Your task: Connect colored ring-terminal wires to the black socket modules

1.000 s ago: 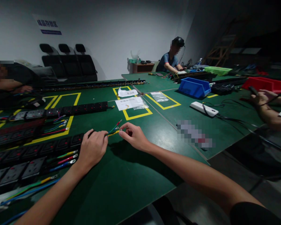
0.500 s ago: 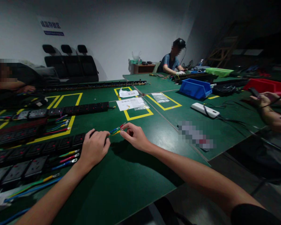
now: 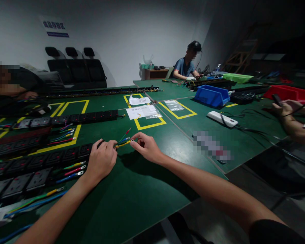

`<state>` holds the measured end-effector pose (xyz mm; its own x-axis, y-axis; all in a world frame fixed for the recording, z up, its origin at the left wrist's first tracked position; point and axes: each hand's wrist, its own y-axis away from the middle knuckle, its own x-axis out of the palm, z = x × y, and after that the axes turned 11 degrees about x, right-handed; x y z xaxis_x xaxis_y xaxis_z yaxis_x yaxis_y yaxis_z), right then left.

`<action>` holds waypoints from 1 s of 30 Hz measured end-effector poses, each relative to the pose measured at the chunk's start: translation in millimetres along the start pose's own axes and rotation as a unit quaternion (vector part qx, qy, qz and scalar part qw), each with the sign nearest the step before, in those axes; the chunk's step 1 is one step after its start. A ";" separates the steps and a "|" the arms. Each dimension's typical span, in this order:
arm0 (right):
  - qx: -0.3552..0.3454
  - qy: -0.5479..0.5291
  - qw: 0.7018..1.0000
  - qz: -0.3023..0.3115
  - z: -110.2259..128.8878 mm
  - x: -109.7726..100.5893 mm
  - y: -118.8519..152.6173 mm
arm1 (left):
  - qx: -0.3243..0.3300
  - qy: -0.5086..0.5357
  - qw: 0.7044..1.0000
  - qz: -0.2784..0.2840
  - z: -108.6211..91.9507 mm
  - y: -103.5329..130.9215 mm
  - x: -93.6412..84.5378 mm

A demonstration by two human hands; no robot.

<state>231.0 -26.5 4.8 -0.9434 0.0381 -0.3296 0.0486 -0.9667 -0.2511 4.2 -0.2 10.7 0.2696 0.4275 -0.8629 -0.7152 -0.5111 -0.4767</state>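
Observation:
My left hand (image 3: 101, 159) is wrapped round the right end of a black socket strip (image 3: 66, 155), where the wires come out. Beyond its fingers, red, blue and yellow wire ends with metal ring lugs spread to the right. The red-tipped wire (image 3: 127, 132) points up and away, and the blue-tipped one (image 3: 125, 139) lies below it. With thumb and index finger, my right hand (image 3: 147, 147) pinches the lug end of the yellow-tipped wire (image 3: 124, 144). More black strips with coloured lugged wires (image 3: 73, 176) lie left of my left hand.
Yellow tape rectangles, paper labels (image 3: 141, 112) and a plastic bag lie mid-table. Farther right are a blue bin (image 3: 211, 96), a white power strip (image 3: 222, 119) and a red bin (image 3: 288, 94). People sit at the left, the back and the right, where hands hold a phone.
The wire ends have spread apart: the red-tipped one now stands up and away from the others. My right thumb and index finger have closed on the yellow-tipped wire's lug.

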 end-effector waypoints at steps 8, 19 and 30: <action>-0.009 -0.006 1.000 -0.005 0.6 0.0 -0.4 | 0.000 0.011 1.000 0.002 -2.7 -3.0 -3.2; 0.008 0.001 1.000 -0.004 -1.7 1.3 -0.1 | -0.004 0.025 1.000 0.007 -5.0 -2.9 -5.0; 0.009 0.002 1.000 -0.002 -2.2 0.7 0.3 | -0.015 0.037 0.999 0.003 -6.2 -3.3 -4.5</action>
<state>231.1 -26.2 2.5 -0.9423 0.0433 -0.3318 0.0386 -0.9709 -0.2364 9.3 -5.1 15.1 0.3128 0.3682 -0.8756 -0.6981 -0.5360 -0.4748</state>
